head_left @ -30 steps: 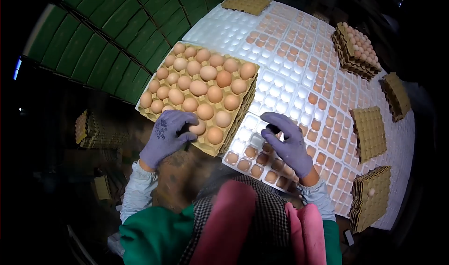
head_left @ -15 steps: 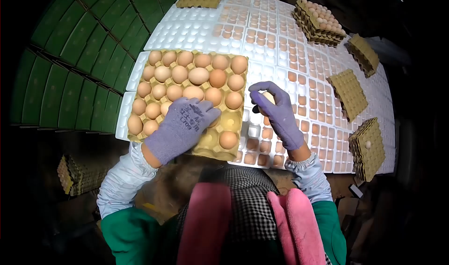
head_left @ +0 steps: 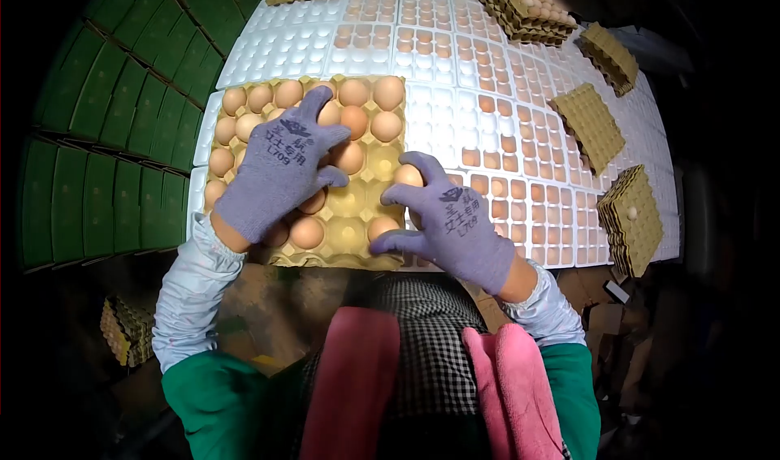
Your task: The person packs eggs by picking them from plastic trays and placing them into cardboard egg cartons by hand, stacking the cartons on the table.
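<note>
A pulp egg tray (head_left: 349, 253) holding brown eggs lies before me on the table's left side. My left hand (head_left: 280, 164), in a purple knit glove, is over the tray with fingers spread. Its thumb and forefinger lie beside a brown egg (head_left: 350, 158) seated in its cup. At the tray's right edge, my gloved right hand (head_left: 447, 220) has an egg (head_left: 409, 176) between its fingers. Part of another egg shows under that palm. The right thumb reaches an egg (head_left: 380, 228) in the front right corner. Several cups between the hands hold no egg.
White plastic egg trays (head_left: 431, 95) cover the table, many filled with eggs. A tray stack topped with eggs (head_left: 528, 5) stands at the back right. Pulp trays (head_left: 589, 123) and a taller stack (head_left: 634, 220) line the right side. Green boxes (head_left: 106, 103) are piled left.
The view has shifted, so the table sits further left. My left hand has moved back over the tray and spread its fingers. My right hand has come from the white trays to the pulp tray's edge.
</note>
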Demonstrator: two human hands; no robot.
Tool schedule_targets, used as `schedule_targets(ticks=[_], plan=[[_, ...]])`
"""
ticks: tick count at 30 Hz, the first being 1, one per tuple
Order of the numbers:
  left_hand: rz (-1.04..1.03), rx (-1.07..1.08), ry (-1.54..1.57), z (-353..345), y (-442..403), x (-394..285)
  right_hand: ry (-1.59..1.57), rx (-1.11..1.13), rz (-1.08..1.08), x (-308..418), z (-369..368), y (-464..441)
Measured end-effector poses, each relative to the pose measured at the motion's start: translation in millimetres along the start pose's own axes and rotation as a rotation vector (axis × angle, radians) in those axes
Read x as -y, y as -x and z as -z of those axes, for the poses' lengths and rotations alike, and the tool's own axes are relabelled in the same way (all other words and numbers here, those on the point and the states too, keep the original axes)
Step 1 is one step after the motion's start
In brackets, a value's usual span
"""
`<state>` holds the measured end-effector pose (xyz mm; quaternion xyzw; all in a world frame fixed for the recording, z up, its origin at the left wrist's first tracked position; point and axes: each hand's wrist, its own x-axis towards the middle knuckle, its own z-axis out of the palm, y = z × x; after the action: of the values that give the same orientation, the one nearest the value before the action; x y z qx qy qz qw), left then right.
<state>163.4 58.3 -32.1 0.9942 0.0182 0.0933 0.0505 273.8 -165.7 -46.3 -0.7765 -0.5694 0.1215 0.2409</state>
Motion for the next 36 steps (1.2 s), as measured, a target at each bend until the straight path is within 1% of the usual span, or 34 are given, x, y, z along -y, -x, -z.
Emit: schedule_targets(ticks=[1, 2, 3, 4, 6, 7, 8, 9, 10, 11, 12, 13, 14, 15, 16, 17, 18, 19, 20, 22, 23, 24, 25, 26, 28, 29, 30, 31, 32, 33, 34, 35, 36], plan=[[-0.001, 0.007, 0.006, -9.9, -4.1, -1.6, 0.094, 0.104, -0.057, 13.8, -4.3, -2.5], [0.003, 0.053, -0.113, -18.9, -8.5, -4.7, 0.188, 0.209, -0.115, 23.5, -10.9, -4.7], [0.004, 0.099, -0.232, -25.1, -12.7, -9.1, 0.216, 0.204, -0.13, 28.8, -19.9, -5.8], [-0.003, 0.104, -0.223, -28.0, -15.6, -12.6, 0.214, 0.209, -0.141, 25.2, -17.9, -4.5], [0.009, -0.017, -0.185, -29.7, -13.9, -13.3, 0.103, 0.255, 0.014, 11.5, -9.3, -5.2], [-0.057, -0.116, -0.05, -27.9, -9.0, -6.7, -0.014, 0.203, 0.064, -4.3, -2.7, -3.5], [0.084, -0.025, 0.048, -9.1, -10.9, -16.5, -0.017, 0.217, 0.07, -25.3, 5.8, 1.2], [0.262, -0.121, 0.269, 2.0, -5.8, -27.4, -0.334, 0.094, 0.09, -49.8, 14.0, 8.6], [0.437, -0.219, 0.487, 9.3, 1.7, -38.8, -0.67, 0.027, -0.055, -74.2, 20.5, 20.7], [0.511, -0.316, 0.731, 13.6, 10.2, -49.2, -1.013, -0.089, -0.176, -98.5, 27.2, 32.7], [0.583, -0.417, 0.974, 15.5, 18.9, -61.4, -1.358, -0.14, -0.471, -121.9, 28.9, 44.5], [0.564, -0.471, 1.127, 6.7, 25.6, -81.2, -1.342, -0.224, -0.599, -139.2, 24.2, 48.4], [0.631, -0.4, 1.387, -3.1, 30.4, -108.1, -1.319, -0.305, -0.727, -156.5, 18.1, 51.4], [0.515, -0.27, 1.535, -23.7, 26.9, -129.4, -1.252, -0.183, -0.791, -177.1, 11.5, 53.8], [0.445, -0.087, 1.448, -38.0, 12.8, -148.4, -1.273, -0.09, -0.761, -190.0, -0.1, 55.2], [0.382, -0.011, 1.232, -65.8, 3.1, -166.9, -1.195, -0.006, -0.754, -203.7, -19.8, 51.7], [0.416, -0.015, 1.026, -93.5, -2.8, -184.0, -1.116, 0.082, -0.746, -215.3, -44.4, 48.8], [0.449, -0.012, 0.817, -117.2, -6.4, -196.1, -0.795, 0.035, -0.471, -225.7, -72.2, 49.7], [0.469, -0.013, 0.808, -132.9, -9.4, -200.7, -0.478, -0.019, -0.193, -230.2, -95.5, 49.4], [0.654, 0.27, 0.394, -160.3, -15.5, -203.5, -0.381, 0.021, -0.185, -220.1, -122.0, 45.5], [0.675, 0.28, 0.384, -182.6, -12.8, -202.2, -0.28, 0.035, -0.098, -223.2, -139.4, 44.4], [0.669, 0.326, 0.16, -207.9, -6.9, -197.6, -0.298, 0.045, -0.087, -223.7, -142.5, 42.4], [0.653, 0.371, -0.065, -225.3, -3.1, -192.4, -0.232, 0.117, -0.044, -223.6, -144.0, 39.2], [0.667, 0.379, -0.076, -232.5, -3.4, -187.9, -0.165, 0.186, 0.0, -224.2, -145.5, 36.0], [0.64, 0.488, -0.224, -243.5, -2.8, -180.8, -0.193, 0.15, 0.011, -226.9, -149.9, 29.8], [0.603, 0.543, -0.233, -248.4, -1.9, -180.3, -0.211, 0.119, 0.035, -228.0, -149.4, 25.1], [0.611, 0.546, -0.236, -253.3, -1.1, -181.6, -0.226, 0.086, 0.06, -229.4, -148.0, 21.0], [0.662, 0.632, -0.219, -254.6, -4.1, -182.9, -0.206, 0.168, 0.048, -231.3, -150.1, 18.3], [0.71, 0.719, -0.201, -254.9, -6.1, -183.3, -0.209, 0.168, 0.053, -235.4, -150.3, 16.7], [0.712, 0.719, -0.207, -253.7, -6.6, -181.3, -0.293, 0.138, 0.027, -240.6, -150.0, 13.6], [0.712, 0.478, -0.079, -247.7, -8.9, -179.7, -0.378, 0.108, 0.0, -243.9, -147.4, 8.9], [0.703, 0.239, 0.05, -245.0, -9.5, -178.9, -0.435, -0.061, -0.017, -245.5, -142.7, 0.0], [0.707, 0.244, 0.05, -250.3, -12.3, -176.5, -0.505, -0.168, -0.061, -251.4, -135.3, -7.7]])
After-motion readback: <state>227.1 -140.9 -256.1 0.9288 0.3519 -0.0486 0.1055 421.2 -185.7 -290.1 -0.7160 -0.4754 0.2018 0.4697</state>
